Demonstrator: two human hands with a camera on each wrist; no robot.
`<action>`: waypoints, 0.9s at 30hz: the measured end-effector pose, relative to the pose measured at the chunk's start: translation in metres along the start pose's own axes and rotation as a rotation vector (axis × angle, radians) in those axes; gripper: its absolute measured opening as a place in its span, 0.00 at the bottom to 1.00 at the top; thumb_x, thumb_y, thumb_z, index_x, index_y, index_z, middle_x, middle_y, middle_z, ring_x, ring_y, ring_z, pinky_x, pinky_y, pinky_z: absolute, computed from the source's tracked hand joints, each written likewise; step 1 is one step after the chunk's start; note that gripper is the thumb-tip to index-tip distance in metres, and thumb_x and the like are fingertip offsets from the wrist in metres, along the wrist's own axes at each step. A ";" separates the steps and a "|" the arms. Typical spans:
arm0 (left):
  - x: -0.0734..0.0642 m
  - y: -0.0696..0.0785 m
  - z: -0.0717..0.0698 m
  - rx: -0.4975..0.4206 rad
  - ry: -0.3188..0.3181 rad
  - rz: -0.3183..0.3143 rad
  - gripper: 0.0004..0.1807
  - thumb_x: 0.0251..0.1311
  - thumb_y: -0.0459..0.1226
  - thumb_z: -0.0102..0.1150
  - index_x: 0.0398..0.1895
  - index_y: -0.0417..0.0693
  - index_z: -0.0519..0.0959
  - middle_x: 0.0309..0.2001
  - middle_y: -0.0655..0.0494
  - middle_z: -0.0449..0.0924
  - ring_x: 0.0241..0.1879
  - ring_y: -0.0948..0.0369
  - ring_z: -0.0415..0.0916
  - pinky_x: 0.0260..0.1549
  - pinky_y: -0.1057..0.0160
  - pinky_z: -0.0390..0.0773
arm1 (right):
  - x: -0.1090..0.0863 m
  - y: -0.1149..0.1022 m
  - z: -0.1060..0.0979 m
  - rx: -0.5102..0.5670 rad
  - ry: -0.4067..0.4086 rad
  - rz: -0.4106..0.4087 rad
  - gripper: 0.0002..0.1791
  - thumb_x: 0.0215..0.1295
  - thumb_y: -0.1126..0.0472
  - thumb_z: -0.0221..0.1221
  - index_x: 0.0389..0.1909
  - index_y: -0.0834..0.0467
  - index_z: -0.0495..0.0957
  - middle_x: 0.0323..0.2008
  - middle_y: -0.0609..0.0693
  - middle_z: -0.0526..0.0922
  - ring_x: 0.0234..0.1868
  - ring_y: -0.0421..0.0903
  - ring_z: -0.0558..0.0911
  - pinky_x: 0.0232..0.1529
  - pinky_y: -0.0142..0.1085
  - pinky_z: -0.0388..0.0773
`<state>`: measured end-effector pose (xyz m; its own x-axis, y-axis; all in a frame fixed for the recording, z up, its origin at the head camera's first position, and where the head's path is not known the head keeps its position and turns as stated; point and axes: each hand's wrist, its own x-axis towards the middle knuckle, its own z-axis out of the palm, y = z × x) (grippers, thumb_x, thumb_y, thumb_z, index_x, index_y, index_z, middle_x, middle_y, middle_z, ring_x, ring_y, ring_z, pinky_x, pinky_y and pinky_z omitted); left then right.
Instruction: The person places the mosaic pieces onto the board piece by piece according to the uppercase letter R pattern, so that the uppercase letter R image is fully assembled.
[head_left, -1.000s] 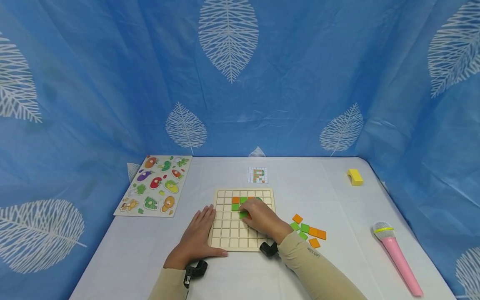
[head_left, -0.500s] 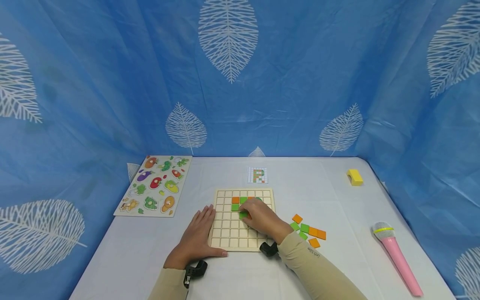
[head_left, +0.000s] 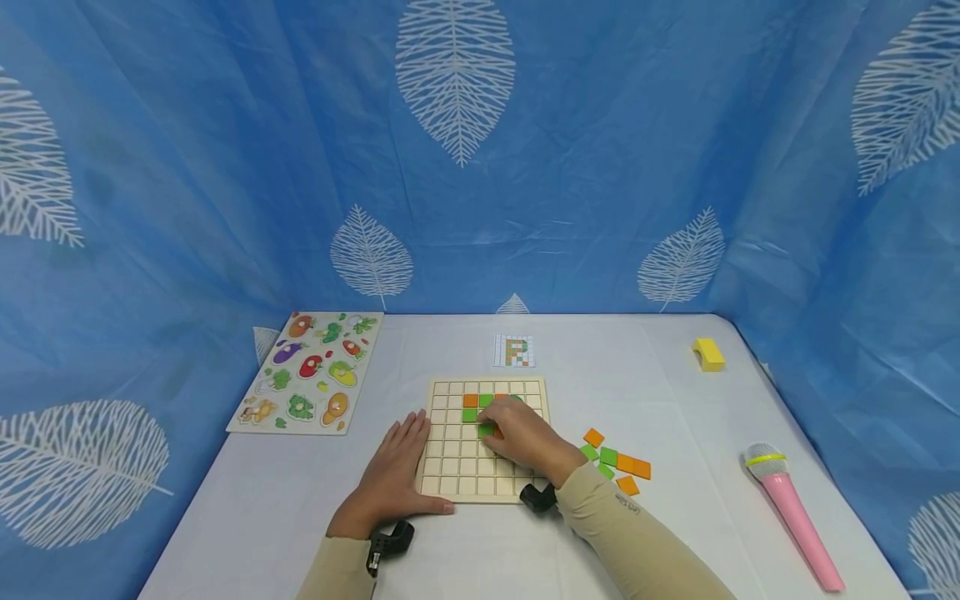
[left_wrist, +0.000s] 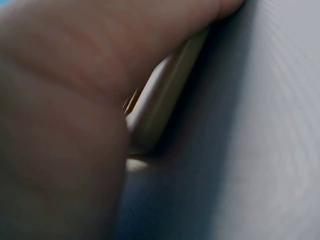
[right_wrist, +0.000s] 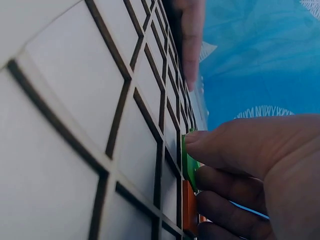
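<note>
My left hand (head_left: pixel 397 471) lies along the left side of the wooden grid board (head_left: pixel 453 467), fingers straight, thumb by its near edge. In the left wrist view the thumb side of that hand (left_wrist: pixel 65 100) covers much of the board's rim. My right hand (head_left: pixel 521 433) reaches over the board with bent fingers. Its thumb and index fingertip pinch a green tile (right_wrist: pixel 190 162) set in the grid, with an orange tile (right_wrist: pixel 188 205) beside it under the other fingers. An orange tile (head_left: pixel 471 401) and green tiles (head_left: pixel 469 415) sit in upper cells; the hand hides some cells.
Several loose orange and green tiles (head_left: pixel 608 457) lie right of the board. A pattern card (head_left: pixel 514 351) is behind it. A vegetable puzzle board (head_left: pixel 307 375) lies at left; a yellow arch block (head_left: pixel 708 355) and a pink toy microphone (head_left: pixel 798 525) lie at right.
</note>
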<state>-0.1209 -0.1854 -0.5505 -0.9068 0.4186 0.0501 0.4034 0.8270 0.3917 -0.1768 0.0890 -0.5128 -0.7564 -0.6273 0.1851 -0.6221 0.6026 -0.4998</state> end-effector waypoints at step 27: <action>0.000 0.002 -0.002 0.001 -0.020 -0.004 0.82 0.36 0.82 0.66 0.84 0.34 0.51 0.83 0.41 0.50 0.82 0.47 0.42 0.78 0.44 0.45 | -0.005 0.011 -0.020 0.007 0.006 0.046 0.15 0.69 0.63 0.71 0.54 0.62 0.86 0.51 0.52 0.86 0.55 0.51 0.82 0.55 0.44 0.82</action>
<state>-0.1202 -0.1850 -0.5476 -0.9056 0.4230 0.0303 0.4002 0.8287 0.3912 -0.1838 0.1083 -0.5023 -0.7858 -0.5956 0.1670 -0.5848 0.6273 -0.5143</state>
